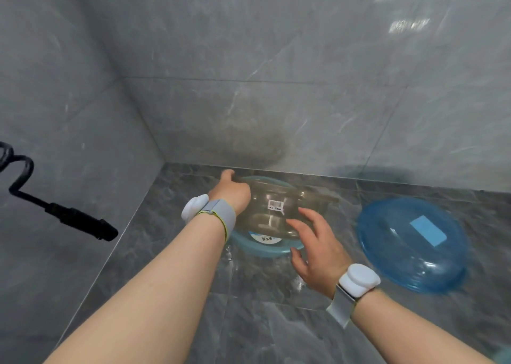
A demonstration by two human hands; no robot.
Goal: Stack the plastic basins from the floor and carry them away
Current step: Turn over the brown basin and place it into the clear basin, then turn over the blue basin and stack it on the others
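A clear, faintly brown plastic basin (279, 211) with a barcode sticker sits inside a light blue basin (260, 249) on the grey tiled floor near the back wall. My left hand (231, 191) grips the clear basin's far left rim. My right hand (315, 244) hovers with fingers spread at the near right side of the pair; whether it touches them I cannot tell. A third basin (409, 244), darker blue and see-through with a blue label, rests apart on the floor to the right.
Grey marble-look walls meet in a corner just behind the basins. A black hose with a nozzle (83, 220) hangs from the left wall. Open floor lies in front of the basins.
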